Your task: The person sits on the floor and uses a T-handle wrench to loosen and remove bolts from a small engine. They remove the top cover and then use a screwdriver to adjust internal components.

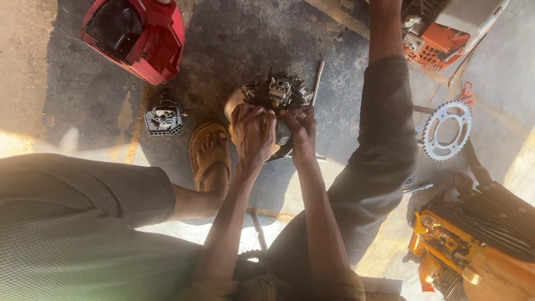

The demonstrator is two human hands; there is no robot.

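A small dark engine block (278, 95) stands on the stained concrete floor between my legs. My left hand (252, 131) is closed over its near side, fingers curled tight on the casing. Beside it, my right hand (301, 129) grips the block's right near edge, and whether it holds a small tool I cannot tell. A thin metal rod (317, 78) lies against the engine's right side. The engine's lower front is hidden by both hands.
A red plastic engine cover (136, 36) lies at the upper left, a small grey cylinder part (163, 118) below it. My sandalled left foot (210, 153) rests by the engine. A chain sprocket (447, 130), an orange machine (440, 33) and a yellow engine (446, 245) crowd the right.
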